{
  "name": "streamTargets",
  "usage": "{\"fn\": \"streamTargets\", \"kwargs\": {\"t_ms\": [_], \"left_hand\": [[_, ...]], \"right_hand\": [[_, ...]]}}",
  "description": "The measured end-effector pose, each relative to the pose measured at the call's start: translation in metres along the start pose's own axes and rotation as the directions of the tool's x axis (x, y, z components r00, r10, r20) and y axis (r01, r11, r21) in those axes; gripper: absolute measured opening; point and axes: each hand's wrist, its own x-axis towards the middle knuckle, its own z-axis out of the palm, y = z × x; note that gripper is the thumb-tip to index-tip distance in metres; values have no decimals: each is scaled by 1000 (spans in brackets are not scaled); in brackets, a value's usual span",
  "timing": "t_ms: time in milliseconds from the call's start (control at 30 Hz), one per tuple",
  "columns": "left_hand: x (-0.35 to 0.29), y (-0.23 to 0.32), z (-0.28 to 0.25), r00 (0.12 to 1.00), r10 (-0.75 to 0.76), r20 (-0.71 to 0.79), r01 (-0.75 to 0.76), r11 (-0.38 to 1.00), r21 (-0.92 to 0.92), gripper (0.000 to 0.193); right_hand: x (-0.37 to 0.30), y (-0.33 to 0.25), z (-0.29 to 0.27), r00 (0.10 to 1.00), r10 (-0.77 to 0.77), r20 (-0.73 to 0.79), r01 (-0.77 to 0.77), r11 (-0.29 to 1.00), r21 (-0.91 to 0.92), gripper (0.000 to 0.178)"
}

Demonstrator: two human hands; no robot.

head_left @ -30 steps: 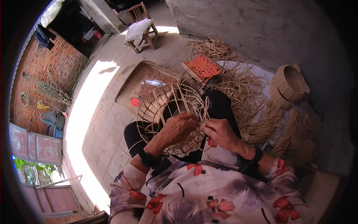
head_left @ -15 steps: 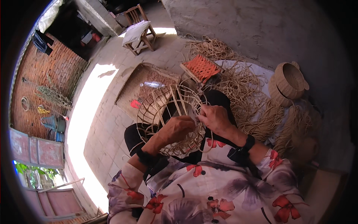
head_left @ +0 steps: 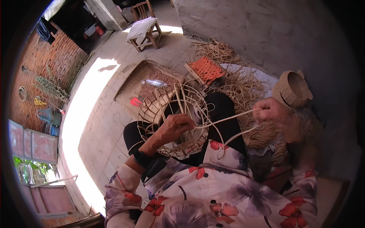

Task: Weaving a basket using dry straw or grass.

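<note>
the person wore a loose, pale pinkish shirt [head_left: 243, 207] printed with red flowers [head_left: 292, 216] and larger greyish-purple blooms [head_left: 186, 216], small dark buttons [head_left: 213, 201] running down its front. the trousers [head_left: 222, 103] were plain black. a black band [head_left: 142, 159] circled the left wrist; the right was blurred.

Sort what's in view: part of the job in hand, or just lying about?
In the job:
pale twisted cord, held between left hand and right hand
round tan open-ribbed basket frame
probably the heaped tan cord

Lying about:
clear plastic bottle
tan woven tray
orange-webbed wooden stool
brown wooden chair
</note>
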Motion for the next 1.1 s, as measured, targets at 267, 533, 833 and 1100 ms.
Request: {"fn": "streamTargets", "kwargs": {"t_ms": [267,533,833,1100], "left_hand": [[2,-1,30,996,67,-57,-46,951,305,10],[18,3,39,995,75,70,-101,837,537,6],[32,-3,43,962,-218,162,67,768,637,8],[42,2,44,908,-351,228,75,672,737,14]], "right_hand": [[-72,-7,-140,309,-584,-750,-437,614,-658,27],[41,36,105,781,-587,-213,242,600,-762,21],[68,34,99,893,-435,-112,300,763,-572,14],[112,31,124,720,-670,-179,355,578,-735,13]]}}
